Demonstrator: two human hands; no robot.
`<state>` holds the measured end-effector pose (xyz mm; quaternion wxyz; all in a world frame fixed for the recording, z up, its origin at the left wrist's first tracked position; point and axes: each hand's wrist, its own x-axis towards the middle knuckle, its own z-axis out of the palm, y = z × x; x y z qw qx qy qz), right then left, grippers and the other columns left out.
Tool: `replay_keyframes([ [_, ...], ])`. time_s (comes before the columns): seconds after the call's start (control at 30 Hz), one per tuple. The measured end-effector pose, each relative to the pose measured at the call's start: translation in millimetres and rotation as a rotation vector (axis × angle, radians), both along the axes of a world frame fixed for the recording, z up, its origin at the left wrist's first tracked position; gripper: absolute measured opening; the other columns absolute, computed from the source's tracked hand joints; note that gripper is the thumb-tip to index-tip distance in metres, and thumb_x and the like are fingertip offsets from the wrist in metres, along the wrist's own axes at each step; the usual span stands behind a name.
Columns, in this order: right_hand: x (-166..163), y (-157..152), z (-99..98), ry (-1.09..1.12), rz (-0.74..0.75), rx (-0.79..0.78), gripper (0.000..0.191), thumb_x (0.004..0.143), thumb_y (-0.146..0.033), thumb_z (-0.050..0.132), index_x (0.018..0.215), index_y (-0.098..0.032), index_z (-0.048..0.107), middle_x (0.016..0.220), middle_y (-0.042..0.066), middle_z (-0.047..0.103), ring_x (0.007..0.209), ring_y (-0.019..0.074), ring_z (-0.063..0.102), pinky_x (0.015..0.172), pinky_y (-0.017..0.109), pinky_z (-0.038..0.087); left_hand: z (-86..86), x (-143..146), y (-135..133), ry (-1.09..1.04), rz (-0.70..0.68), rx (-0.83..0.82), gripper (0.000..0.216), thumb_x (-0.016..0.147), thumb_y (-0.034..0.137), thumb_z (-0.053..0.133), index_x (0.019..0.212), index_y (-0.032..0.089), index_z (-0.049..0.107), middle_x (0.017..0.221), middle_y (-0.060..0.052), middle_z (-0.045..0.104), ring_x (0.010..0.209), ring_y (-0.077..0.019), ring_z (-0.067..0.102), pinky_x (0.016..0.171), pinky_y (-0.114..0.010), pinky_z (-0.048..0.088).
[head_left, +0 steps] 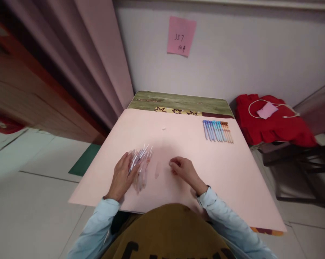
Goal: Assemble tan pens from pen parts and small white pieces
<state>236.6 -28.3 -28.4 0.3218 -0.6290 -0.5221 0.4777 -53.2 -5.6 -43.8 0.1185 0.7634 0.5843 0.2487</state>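
My left hand [121,178] cups a loose pile of clear plastic pen parts [142,172], its thumb lying across them and its fingers along their left side. Thin white sticks poke out of the pile's far end. To the right of the pile, a single translucent, pen-like piece [157,169] lies on the pink tabletop cover [184,194]. My right hand [185,171] is just over the cover, thumb and fingertips pinched together; whatever they hold, if anything, is too small to make out.
A neat row of pens [217,131] in purple, blue and brown lies at the back right. Near the table's middle is a small dark mark [163,129]. A red cloth [278,126] with a white cable is beyond the right edge. A curtain [103,46] hangs at the left.
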Motion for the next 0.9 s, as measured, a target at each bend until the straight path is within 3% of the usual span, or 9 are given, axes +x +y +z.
replay_keyframes([
  [0.13,66.0,16.3,2.4,-0.253,-0.227,0.125,0.03,0.087,-0.042,0.053,0.088,-0.018,0.071,0.064,0.002,0.068,0.061,0.0179,0.064,0.062,0.028,0.047,2.2,-4.9,3.2,-0.028,0.02,-0.004,0.058,0.097,0.054,0.037,0.141,0.017,0.046,0.145,-0.016,0.05,0.139,-0.0307,0.042,0.115,-0.052,0.035],
  [0.23,115.6,37.2,6.6,-0.524,-0.44,0.203,0.029,0.087,-0.038,0.05,0.09,-0.018,0.071,0.083,0.007,0.073,0.077,0.0201,0.064,0.073,0.029,0.046,12.2,2.4,-0.3,-0.019,0.037,0.049,0.056,0.096,0.054,0.038,0.14,0.021,0.049,0.142,-0.014,0.053,0.135,-0.0312,0.047,0.113,-0.052,0.039],
  [0.33,145.4,60.6,6.9,-0.708,-0.475,0.205,0.031,0.091,-0.037,0.046,0.097,-0.016,0.068,0.091,0.011,0.073,0.083,0.0221,0.064,0.079,0.031,0.043,28.9,27.0,-8.5,0.035,-0.054,0.162,0.052,0.095,0.049,0.044,0.141,0.026,0.048,0.144,-0.011,0.053,0.136,-0.0307,0.046,0.113,-0.052,0.037],
  [0.43,153.7,80.7,2.0,-0.837,-0.437,0.142,0.033,0.095,-0.041,0.047,0.105,-0.015,0.065,0.098,0.014,0.072,0.091,0.0252,0.065,0.081,0.033,0.043,38.2,60.2,-16.4,0.143,-0.327,0.219,0.044,0.095,0.038,0.048,0.138,0.032,0.051,0.144,-0.005,0.055,0.139,-0.0285,0.043,0.119,-0.055,0.026],
  [0.53,153.4,94.3,-4.2,-0.935,-0.417,0.071,0.036,0.095,-0.043,0.05,0.112,-0.012,0.06,0.1,0.019,0.071,0.094,0.028,0.067,0.082,0.035,0.043,31.7,84.4,-20.2,0.255,-0.512,0.194,0.036,0.094,0.033,0.051,0.129,0.033,0.06,0.134,-0.003,0.064,0.137,-0.0281,0.046,0.12,-0.058,0.02],
  [0.7,154.8,102.1,-8.5,-0.983,-0.423,0.038,0.03,0.096,-0.034,0.048,0.109,-0.009,0.06,0.098,0.022,0.07,0.092,0.03,0.068,0.08,0.036,0.045,15.2,94.2,-21.5,0.279,-0.375,0.188,0.03,0.093,0.038,0.052,0.116,0.028,0.068,0.122,-0.008,0.07,0.124,-0.0316,0.057,0.115,-0.061,0.027],
  [0.8,162.0,98.0,-7.2,-0.97,-0.422,0.055,0.035,0.097,-0.041,0.046,0.107,-0.011,0.061,0.093,0.019,0.07,0.089,0.0299,0.068,0.079,0.037,0.045,21.3,105.5,-23.6,0.177,-0.337,0.173,0.027,0.092,0.037,0.053,0.111,0.028,0.07,0.119,-0.008,0.071,0.121,-0.0321,0.06,0.114,-0.062,0.028],
  [0.9,184.2,89.3,-3.9,-0.934,-0.494,0.123,0.044,0.097,-0.053,0.042,0.109,-0.015,0.06,0.098,0.016,0.069,0.093,0.0292,0.066,0.082,0.037,0.043,35.2,137.1,-23.4,-0.066,-0.32,0.037,0.028,0.089,0.041,0.056,0.111,0.03,0.07,0.119,-0.007,0.071,0.117,-0.0303,0.062,0.112,-0.059,0.035],
])
